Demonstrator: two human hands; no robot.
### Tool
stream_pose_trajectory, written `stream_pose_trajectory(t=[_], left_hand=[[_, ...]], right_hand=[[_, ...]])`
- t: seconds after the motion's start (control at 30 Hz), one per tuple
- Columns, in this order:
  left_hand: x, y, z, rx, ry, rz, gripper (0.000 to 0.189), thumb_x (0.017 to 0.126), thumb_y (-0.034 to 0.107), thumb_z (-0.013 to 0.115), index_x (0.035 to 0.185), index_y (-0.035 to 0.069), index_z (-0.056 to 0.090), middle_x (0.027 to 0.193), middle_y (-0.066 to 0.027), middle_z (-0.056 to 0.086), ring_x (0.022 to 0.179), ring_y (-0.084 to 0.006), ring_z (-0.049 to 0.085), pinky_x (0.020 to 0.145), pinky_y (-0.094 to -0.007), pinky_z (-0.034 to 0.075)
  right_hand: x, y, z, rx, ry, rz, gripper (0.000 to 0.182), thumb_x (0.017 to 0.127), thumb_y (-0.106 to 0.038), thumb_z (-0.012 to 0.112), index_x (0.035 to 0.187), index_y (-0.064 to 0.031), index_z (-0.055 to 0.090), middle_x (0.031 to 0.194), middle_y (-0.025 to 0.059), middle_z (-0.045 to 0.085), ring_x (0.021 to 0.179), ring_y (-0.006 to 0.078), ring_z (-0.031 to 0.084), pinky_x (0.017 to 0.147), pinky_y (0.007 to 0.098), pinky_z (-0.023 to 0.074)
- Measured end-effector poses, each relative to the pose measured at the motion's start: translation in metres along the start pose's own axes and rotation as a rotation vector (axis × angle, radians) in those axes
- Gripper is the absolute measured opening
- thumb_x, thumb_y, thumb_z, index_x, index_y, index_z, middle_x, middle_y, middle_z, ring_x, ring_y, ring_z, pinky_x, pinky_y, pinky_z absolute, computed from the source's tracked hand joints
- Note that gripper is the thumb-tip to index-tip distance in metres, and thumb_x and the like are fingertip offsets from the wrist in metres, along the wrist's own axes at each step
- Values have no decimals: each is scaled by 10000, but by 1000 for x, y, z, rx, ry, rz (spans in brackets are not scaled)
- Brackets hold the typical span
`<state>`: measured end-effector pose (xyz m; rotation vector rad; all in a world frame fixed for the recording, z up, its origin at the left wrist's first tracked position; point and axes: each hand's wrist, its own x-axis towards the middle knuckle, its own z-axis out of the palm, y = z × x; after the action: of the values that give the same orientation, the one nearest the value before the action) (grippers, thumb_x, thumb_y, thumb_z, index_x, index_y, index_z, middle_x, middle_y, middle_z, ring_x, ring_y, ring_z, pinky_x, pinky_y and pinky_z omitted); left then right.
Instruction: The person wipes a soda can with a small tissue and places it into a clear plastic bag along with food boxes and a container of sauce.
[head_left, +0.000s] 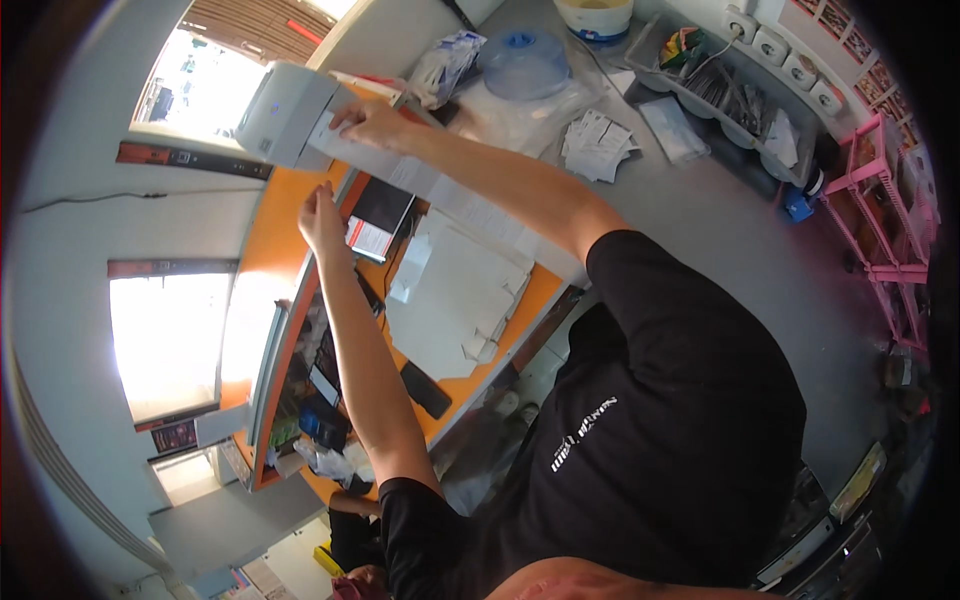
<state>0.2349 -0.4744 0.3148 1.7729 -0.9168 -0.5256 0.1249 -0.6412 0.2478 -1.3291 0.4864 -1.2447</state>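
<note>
My right hand (375, 124) grips a long white paper strip (324, 139) at the mouth of a small white printer (285, 112). The strip runs down behind my right forearm, and printed lines (480, 214) show faintly on its lower part. My left hand (322, 221) is raised below the printer, over the orange counter ledge (281, 214). Its fingertips are drawn together, and nothing shows between them. A dark box or device with a red-and-white label (371, 236) sits just beside that hand.
Flattened white cardboard sheets (450, 292) lie on the orange desk, near a dark phone (426, 390). On the grey table are a pile of slips (598, 146), a blue water jug (525, 64) and a grey cutlery bin (720, 97). Another person's arm (354, 504) shows at the lower left.
</note>
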Motion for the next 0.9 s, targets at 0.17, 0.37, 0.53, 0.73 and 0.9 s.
stream_pose_trajectory(t=[0.17, 0.37, 0.53, 0.73, 0.9], left_hand=[[38, -36, 19, -223, -119, -110, 367, 925, 294, 694, 1208, 61, 702, 1042, -62, 685, 590, -121, 578, 514, -291, 478], [40, -22, 32, -422, -146, -55, 258, 905, 120, 691, 1159, 80, 710, 842, -7, 618, 539, -62, 488, 563, -291, 554], [39, -21, 45, -320, -39, 54, 332, 942, 64, 633, 1270, 24, 662, 1129, -92, 689, 700, -122, 630, 569, -285, 524], [41, -30, 56, -269, 71, 258, 299, 891, 28, 681, 1189, 12, 681, 1031, -117, 738, 1041, -204, 695, 929, -342, 525], [44, -36, 50, -160, 96, 314, 366, 923, 51, 680, 1288, 60, 648, 1112, -104, 723, 894, -178, 686, 765, -318, 545]], right_hand=[[-10, 0, 3, -114, -83, -132, 200, 858, -96, 701, 1045, -87, 774, 836, -21, 637, 758, 84, 556, 673, 278, 459], [-8, -18, 6, -435, -127, -111, 258, 834, -138, 712, 1085, -125, 770, 840, 66, 660, 765, 158, 609, 726, 308, 508], [-8, -50, 7, -946, -33, -759, 292, 810, -259, 803, 1064, -116, 781, 1219, 157, 604, 1177, 345, 551, 1009, 444, 462], [6, -63, 2, -989, -250, -860, 171, 821, -209, 779, 962, -115, 807, 1149, 82, 634, 1145, 298, 568, 984, 424, 468], [10, -60, 11, -871, -231, -820, 186, 824, -200, 781, 975, -93, 800, 1031, 63, 668, 1055, 283, 609, 941, 428, 477]])
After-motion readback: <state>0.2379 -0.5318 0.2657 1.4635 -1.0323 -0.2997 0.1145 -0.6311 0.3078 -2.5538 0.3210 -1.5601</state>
